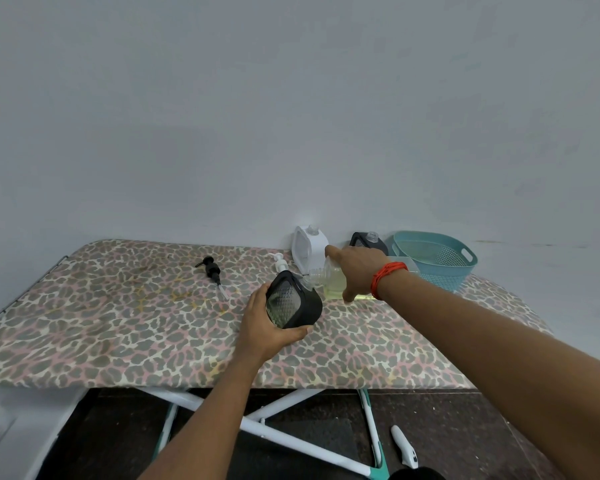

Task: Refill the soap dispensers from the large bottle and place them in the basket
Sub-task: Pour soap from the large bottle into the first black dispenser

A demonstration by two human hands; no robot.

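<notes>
My left hand [269, 325] grips a black soap dispenser [293, 303] with a clear ribbed front, tilted on the table. My right hand [355, 270] holds the large clear bottle [329, 280] of yellowish soap tipped over, its mouth at the dispenser's neck. A white dispenser [309, 247] and a second black dispenser [368, 242], both without pumps, stand at the back by the wall. A teal basket [435, 259] sits at the back right. A black pump [212, 270] and a white pump [280, 261] lie on the table.
The table [125, 327] has a leopard-print cover and stands against a grey wall. Its white and teal folding legs [291, 434] show below over a dark floor. A white object [404, 446] lies on the floor at lower right.
</notes>
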